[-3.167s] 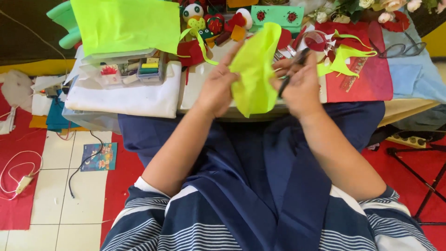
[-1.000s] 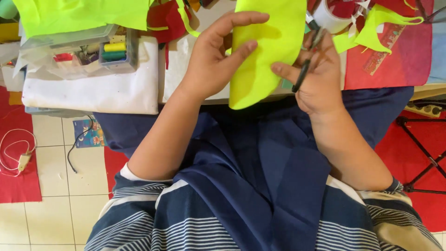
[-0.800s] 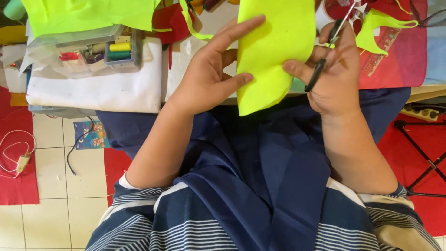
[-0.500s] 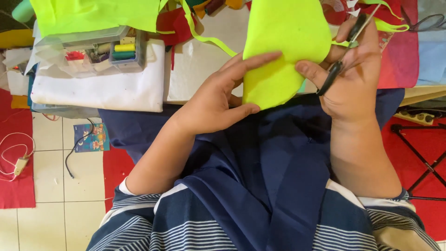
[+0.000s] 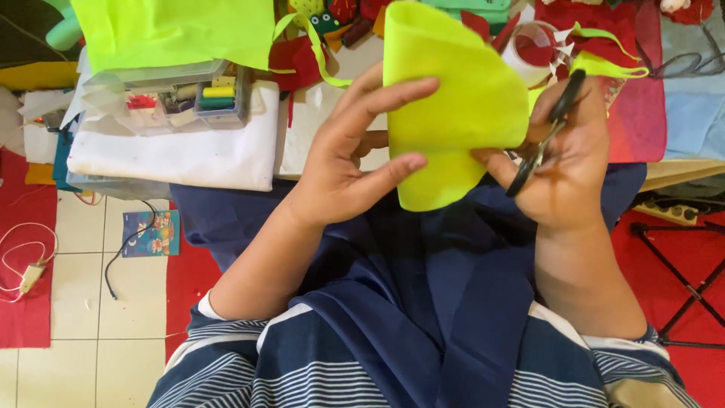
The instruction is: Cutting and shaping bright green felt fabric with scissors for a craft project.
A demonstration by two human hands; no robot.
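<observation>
Hands meet over the person's lap at the table's edge, both on a folded piece of neon yellow-green felt (image 5: 453,106) held upright between them. The left hand (image 5: 343,162) pinches the felt's left edge, fingers stretched long across its face with the thumb behind. The right hand (image 5: 570,162) grips black-handled scissors (image 5: 545,134) in a closed fist, its thumb tip touching the felt's right edge; I cannot tell how the blades stand. Behind the hands, a clear plastic box (image 5: 181,94) of small coloured supplies sits on folded white cloth (image 5: 181,155), and a larger sheet of the same bright felt (image 5: 174,30) lies beyond it.
</observation>
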